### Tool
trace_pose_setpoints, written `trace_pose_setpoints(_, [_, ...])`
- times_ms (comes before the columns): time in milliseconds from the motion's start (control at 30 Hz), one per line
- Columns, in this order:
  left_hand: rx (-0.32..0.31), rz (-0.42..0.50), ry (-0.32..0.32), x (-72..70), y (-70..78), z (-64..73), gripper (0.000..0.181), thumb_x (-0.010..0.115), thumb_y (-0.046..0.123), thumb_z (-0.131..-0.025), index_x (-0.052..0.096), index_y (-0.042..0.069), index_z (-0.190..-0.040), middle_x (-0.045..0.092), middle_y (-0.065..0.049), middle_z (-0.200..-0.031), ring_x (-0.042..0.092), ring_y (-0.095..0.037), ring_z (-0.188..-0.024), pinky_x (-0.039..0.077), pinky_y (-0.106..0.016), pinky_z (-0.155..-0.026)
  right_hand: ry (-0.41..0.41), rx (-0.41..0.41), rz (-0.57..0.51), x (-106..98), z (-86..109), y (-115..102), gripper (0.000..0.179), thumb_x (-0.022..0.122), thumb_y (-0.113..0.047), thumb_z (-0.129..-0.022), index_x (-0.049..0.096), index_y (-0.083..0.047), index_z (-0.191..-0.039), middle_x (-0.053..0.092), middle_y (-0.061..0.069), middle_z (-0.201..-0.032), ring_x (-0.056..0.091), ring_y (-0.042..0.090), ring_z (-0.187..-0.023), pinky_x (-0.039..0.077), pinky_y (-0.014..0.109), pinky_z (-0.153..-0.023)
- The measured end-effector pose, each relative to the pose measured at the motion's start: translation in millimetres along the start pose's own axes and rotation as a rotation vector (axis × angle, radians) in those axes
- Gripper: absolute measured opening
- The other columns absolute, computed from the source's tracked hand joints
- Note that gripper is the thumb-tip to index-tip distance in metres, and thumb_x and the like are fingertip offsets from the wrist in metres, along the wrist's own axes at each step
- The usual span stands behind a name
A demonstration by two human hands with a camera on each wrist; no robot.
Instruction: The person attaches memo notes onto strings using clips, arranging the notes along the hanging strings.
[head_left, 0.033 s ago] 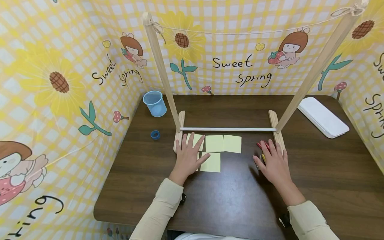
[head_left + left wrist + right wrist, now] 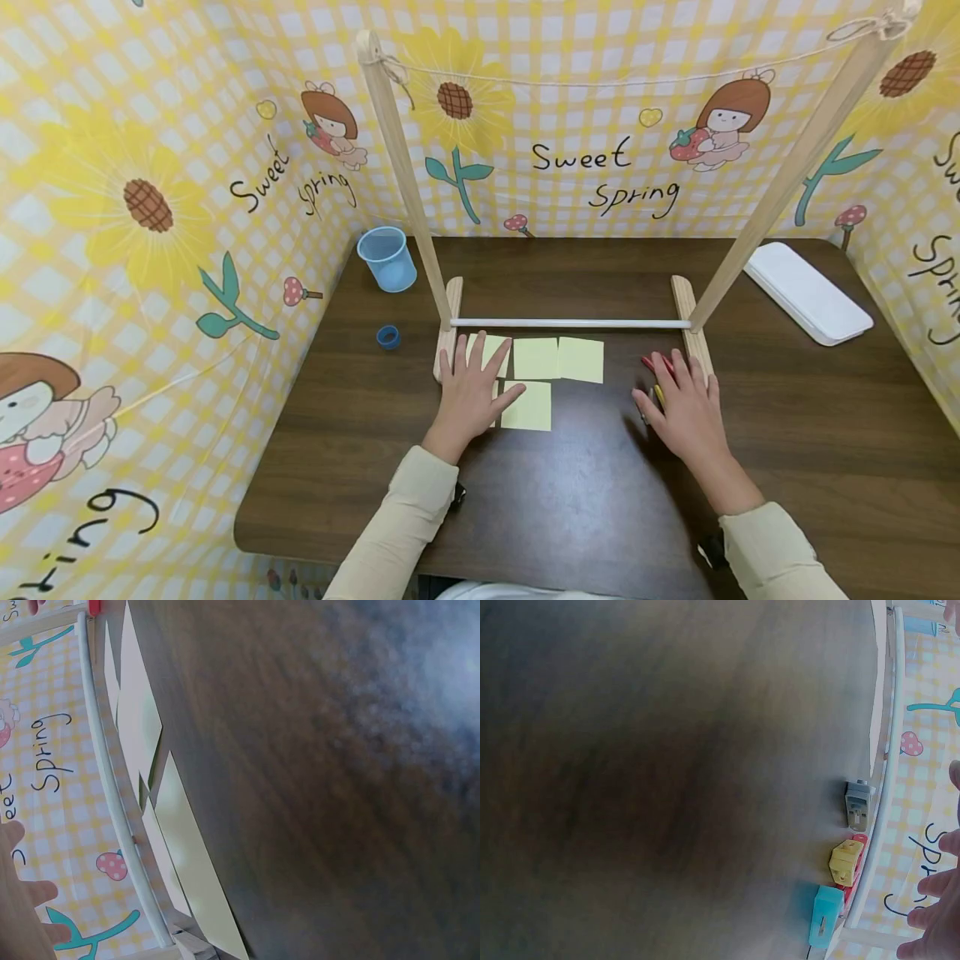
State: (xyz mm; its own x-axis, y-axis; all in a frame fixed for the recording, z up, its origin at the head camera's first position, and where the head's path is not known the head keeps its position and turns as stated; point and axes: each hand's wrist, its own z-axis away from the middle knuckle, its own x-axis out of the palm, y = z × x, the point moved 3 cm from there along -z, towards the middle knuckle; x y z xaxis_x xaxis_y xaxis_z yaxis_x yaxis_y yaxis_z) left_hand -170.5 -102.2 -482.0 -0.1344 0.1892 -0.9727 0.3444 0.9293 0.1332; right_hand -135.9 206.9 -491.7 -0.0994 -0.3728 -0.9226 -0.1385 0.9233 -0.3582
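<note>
My left hand [image 2: 468, 398] is spread with straight fingers over the left end of a group of pale yellow paper squares, hiding parts of some. Another paper square [image 2: 527, 407] lies beside its thumb, and two more squares [image 2: 536, 358] sit in the back row. Over at the right, my right hand [image 2: 686, 417] extends loosely spread fingers above small plastic pieces. The right wrist view shows these as a grey piece [image 2: 858, 804], a yellow piece [image 2: 846, 861], a teal piece [image 2: 826, 916] and a red piece partly hidden behind them. Neither hand grips anything.
A wooden frame stands behind the hands, with a white rod [image 2: 570, 323] low down and a string [image 2: 600, 84] tied across its top. A blue cup [image 2: 387, 260] and a small blue ring [image 2: 387, 337] are at left. A white case [image 2: 810, 293] lies back right.
</note>
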Motion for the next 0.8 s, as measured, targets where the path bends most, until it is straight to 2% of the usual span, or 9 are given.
trace_pose_setpoints(233, [-0.001,0.002,0.005,0.5,-0.7,-1.8,0.071,0.04,0.067,-0.086,0.028,0.03,-0.145,0.024,-0.013,-0.147,0.014,-0.041,-0.135,0.013,-0.065,-0.101,-0.005,0.004,-0.001,1.9,-0.5,2.4,0.068,0.05,-0.048,-0.091,0.034,-0.005,-0.141,0.026,0.026,-0.143,0.016,0.046,-0.131,0.008,0.065,-0.101])
trace_pose_setpoints(433, [-0.007,0.05,-0.029,2.3,0.5,-3.0,0.067,0.045,0.061,-0.088,0.031,0.028,-0.145,0.026,-0.014,-0.146,0.015,-0.04,-0.134,0.01,-0.065,-0.102,0.018,-0.003,-0.019,3.0,0.1,4.9,0.063,0.058,-0.04,-0.088,0.039,-0.005,-0.137,0.029,0.027,-0.14,0.02,0.047,-0.128,0.011,0.066,-0.101])
trace_pose_setpoints(533, [0.003,0.047,-0.065,2.8,4.7,-5.6,0.058,0.049,0.052,-0.09,0.04,0.024,-0.14,0.036,-0.014,-0.139,0.025,-0.039,-0.129,0.013,-0.064,-0.101,0.041,-0.01,-0.035,2.0,0.4,5.8,0.056,0.062,-0.031,-0.085,0.047,-0.004,-0.131,0.037,0.028,-0.134,0.028,0.047,-0.123,0.018,0.064,-0.098])
trace_pose_setpoints(633, [0.027,0.03,-0.115,2.6,13.1,-11.8,0.045,0.053,0.044,-0.091,0.051,0.022,-0.131,0.049,-0.01,-0.126,0.041,-0.033,-0.117,0.023,-0.059,-0.098,0.062,-0.043,-0.009,0.2,-0.5,4.7,0.043,0.064,-0.025,-0.083,0.058,-0.003,-0.118,0.051,0.025,-0.118,0.043,0.045,-0.108,0.033,0.06,-0.087])
trace_pose_setpoints(733, [0.061,0.009,-0.178,4.2,24.1,-25.9,0.036,0.053,0.038,-0.092,0.057,0.022,-0.125,0.056,-0.005,-0.112,0.05,-0.027,-0.102,0.035,-0.048,-0.09,0.054,-0.071,0.041,1.7,-4.1,2.6,0.032,0.067,-0.025,-0.08,0.066,-0.003,-0.104,0.058,0.021,-0.101,0.052,0.042,-0.091,0.04,0.055,-0.073])
trace_pose_setpoints(800, [0.084,-0.016,-0.212,7.9,32.2,-39.8,0.034,0.052,0.036,-0.093,0.057,0.023,-0.124,0.058,-0.003,-0.108,0.052,-0.024,-0.097,0.039,-0.042,-0.083,0.032,-0.072,0.063,4.6,-7.0,1.2,0.03,0.068,-0.027,-0.079,0.068,-0.004,-0.098,0.059,0.02,-0.097,0.052,0.04,-0.088,0.041,0.053,-0.069])
